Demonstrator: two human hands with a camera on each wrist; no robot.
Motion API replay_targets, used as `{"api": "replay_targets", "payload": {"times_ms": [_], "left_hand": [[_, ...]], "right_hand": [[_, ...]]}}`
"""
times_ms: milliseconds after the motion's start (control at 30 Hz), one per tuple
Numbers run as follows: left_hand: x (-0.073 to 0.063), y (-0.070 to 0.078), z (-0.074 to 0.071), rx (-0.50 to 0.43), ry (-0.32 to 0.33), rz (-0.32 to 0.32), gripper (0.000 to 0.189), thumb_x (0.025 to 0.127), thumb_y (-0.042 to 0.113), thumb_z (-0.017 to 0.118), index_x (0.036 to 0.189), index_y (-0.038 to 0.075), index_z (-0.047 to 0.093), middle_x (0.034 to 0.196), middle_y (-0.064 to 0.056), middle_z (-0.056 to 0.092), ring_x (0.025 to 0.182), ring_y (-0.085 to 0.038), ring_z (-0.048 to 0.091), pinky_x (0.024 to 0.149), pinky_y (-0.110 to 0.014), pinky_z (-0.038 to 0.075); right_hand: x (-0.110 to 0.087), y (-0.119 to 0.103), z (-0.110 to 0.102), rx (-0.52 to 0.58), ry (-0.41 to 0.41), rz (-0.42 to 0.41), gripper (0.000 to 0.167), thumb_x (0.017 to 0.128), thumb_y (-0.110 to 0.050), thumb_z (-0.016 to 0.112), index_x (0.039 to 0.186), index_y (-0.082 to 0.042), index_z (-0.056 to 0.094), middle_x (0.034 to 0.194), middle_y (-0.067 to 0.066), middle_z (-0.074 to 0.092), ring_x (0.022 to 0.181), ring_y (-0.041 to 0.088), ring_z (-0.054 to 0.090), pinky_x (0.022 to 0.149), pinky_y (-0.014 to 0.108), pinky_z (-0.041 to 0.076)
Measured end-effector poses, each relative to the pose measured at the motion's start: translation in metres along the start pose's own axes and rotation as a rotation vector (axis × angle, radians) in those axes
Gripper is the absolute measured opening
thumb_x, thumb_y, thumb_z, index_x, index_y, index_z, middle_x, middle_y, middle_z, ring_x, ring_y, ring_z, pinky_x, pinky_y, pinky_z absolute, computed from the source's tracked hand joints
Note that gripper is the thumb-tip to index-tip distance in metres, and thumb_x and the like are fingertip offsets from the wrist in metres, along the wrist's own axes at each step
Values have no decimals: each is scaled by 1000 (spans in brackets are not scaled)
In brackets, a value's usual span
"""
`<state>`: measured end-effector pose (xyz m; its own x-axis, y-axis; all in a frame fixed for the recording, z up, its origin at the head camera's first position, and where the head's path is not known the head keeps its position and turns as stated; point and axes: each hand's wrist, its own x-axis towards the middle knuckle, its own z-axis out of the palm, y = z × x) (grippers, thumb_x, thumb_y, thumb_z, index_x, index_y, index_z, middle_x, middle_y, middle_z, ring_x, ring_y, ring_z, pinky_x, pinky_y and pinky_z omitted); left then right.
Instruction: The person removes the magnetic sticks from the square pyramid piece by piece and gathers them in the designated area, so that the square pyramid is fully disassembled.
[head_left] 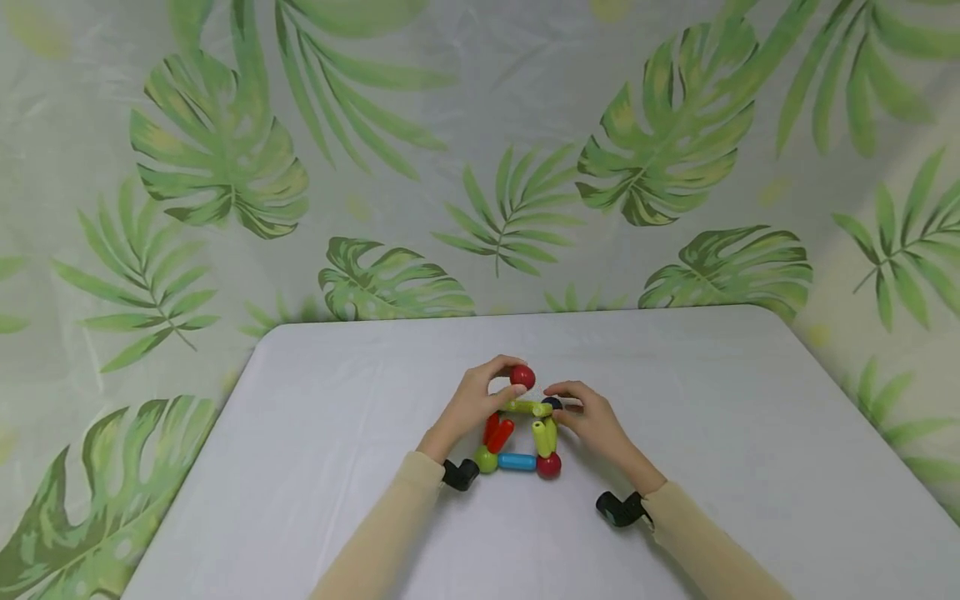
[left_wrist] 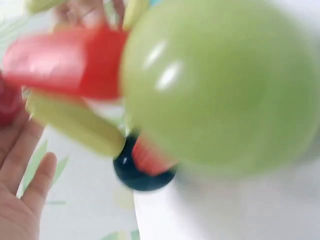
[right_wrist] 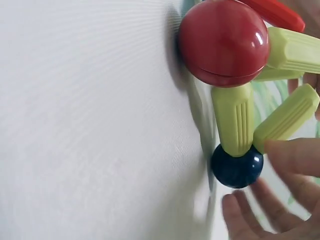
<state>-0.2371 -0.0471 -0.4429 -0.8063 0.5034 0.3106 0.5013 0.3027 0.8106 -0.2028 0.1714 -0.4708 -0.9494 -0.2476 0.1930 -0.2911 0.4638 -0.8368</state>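
My left hand [head_left: 474, 400] holds a red ball [head_left: 522, 377] between thumb and fingers, above the far left part of a frame of magnetic rods and balls. At the frame's far right corner, my right hand [head_left: 597, 421] curls its fingers round a dark blue ball [right_wrist: 237, 167], with one digit against the base of a slanting lime rod [right_wrist: 287, 114]. A blue rod [head_left: 517, 462] joins a lime-green ball [head_left: 487, 459] and another red ball [head_left: 549, 466] along the near side. Red rods [head_left: 501, 436] rise from the lime-green ball; lime rods [head_left: 541, 438] stand by the near red one.
Beneath the frame spreads a white-covered table [head_left: 337, 400]. Behind its far edge hangs a leaf-printed cloth [head_left: 510, 108]. Black wrist cameras sit on both wrists, the left one [head_left: 461, 474] close beside the lime-green ball.
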Motion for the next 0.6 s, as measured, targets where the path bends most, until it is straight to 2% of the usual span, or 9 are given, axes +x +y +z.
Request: {"api": "replay_targets", "payload": {"times_ms": [100, 200, 267, 367, 500, 600], "left_hand": [[6, -9, -8, -18, 99, -49, 36, 91, 18, 66, 123, 5, 57, 112, -9, 65, 107, -23, 59, 96, -41, 45], [13, -22, -17, -28, 172, -135, 37, 89, 13, 69, 123, 3, 59, 113, -12, 64, 105, -25, 60, 92, -33, 48], [17, -32, -22, -29, 206, -181, 37, 88, 11, 70, 122, 2, 60, 114, -14, 62, 104, -26, 60, 89, -32, 49], [26, -45, -29, -14, 228, -244, 37, 87, 9, 71, 122, 2, 62, 116, -15, 61, 103, -29, 60, 85, -34, 51], [39, -60, -33, 1, 220, -322, 38, 85, 6, 71, 122, 3, 62, 115, -15, 62, 102, -28, 61, 81, -34, 52], [51, -68, -33, 16, 209, -347, 37, 84, 1, 71, 120, 1, 63, 113, -15, 63, 101, -27, 62, 82, -34, 51]], "right_hand": [[4, 2, 1, -21, -13, 86, 29, 88, 6, 61, 117, 1, 61, 120, 19, 58, 113, 39, 54, 94, 49, 45], [9, 5, -1, -36, -54, 113, 28, 88, 5, 59, 116, 0, 62, 120, 19, 59, 111, 41, 55, 93, 51, 45], [13, 8, -2, -24, -77, 130, 27, 89, 4, 59, 115, -1, 63, 119, 18, 60, 110, 40, 56, 93, 51, 45], [20, 10, -5, 2, -110, 139, 28, 89, 5, 58, 116, -1, 64, 120, 17, 60, 110, 38, 56, 93, 51, 45], [26, 12, -8, 64, -134, 172, 31, 89, 5, 56, 119, -1, 63, 123, 16, 59, 114, 36, 53, 97, 50, 42], [28, 14, -9, 106, -146, 187, 33, 90, 5, 54, 121, -1, 62, 124, 16, 58, 116, 36, 52, 99, 50, 40]]}}
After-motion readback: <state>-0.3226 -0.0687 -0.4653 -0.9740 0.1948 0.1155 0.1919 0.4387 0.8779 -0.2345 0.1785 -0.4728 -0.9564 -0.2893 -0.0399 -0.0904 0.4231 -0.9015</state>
